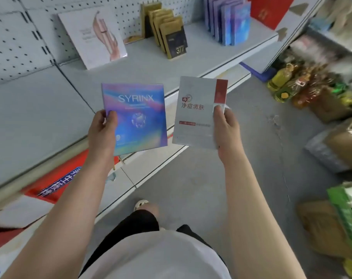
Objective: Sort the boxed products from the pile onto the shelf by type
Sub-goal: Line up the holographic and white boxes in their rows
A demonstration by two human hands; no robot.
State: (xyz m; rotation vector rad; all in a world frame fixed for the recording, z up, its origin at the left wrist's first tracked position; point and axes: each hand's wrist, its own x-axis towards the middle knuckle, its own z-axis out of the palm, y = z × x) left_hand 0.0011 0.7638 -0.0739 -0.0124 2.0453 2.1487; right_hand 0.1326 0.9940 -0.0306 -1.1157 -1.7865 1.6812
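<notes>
Two flat glossy boxes: left grip (102,127) pinches iridescent box (137,119), right grip (224,125) white box (197,113).

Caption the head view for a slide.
Left hand holds a SYRINX box, right hand a white box, before the shelf.
</notes>
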